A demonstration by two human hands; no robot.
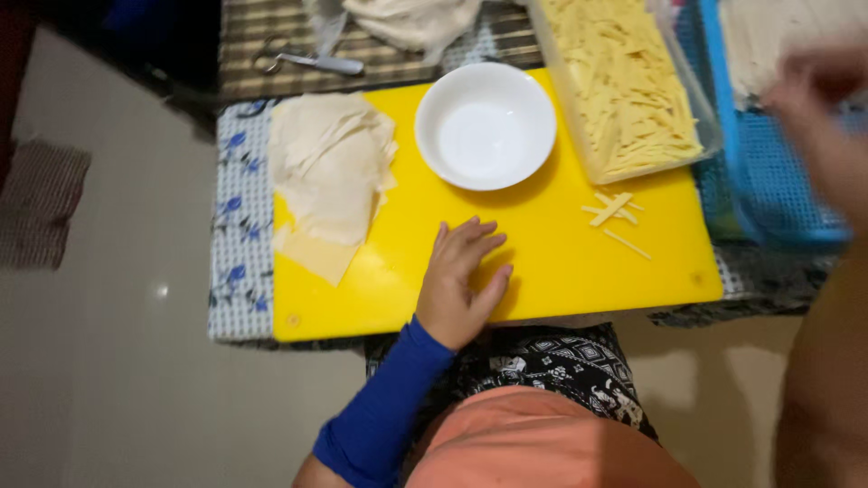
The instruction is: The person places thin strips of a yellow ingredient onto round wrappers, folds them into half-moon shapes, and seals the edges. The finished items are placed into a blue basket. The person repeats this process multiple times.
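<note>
Left hand [461,285] spread flat on yellow cutting board [551,271], pale wrapper stack [330,167] well apart to its left.

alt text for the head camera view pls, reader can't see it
A person's left hand, in a blue sleeve, rests flat on a yellow plastic cutting board, while the blurred right hand reaches over a blue plastic basket. On the board sit an empty round white bowl, a stack of thin pale wrapper sheets and a few loose pale strips.

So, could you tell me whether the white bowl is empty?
Empty: the white bowl on the yellow cutting board shows only bare white inside.
</note>
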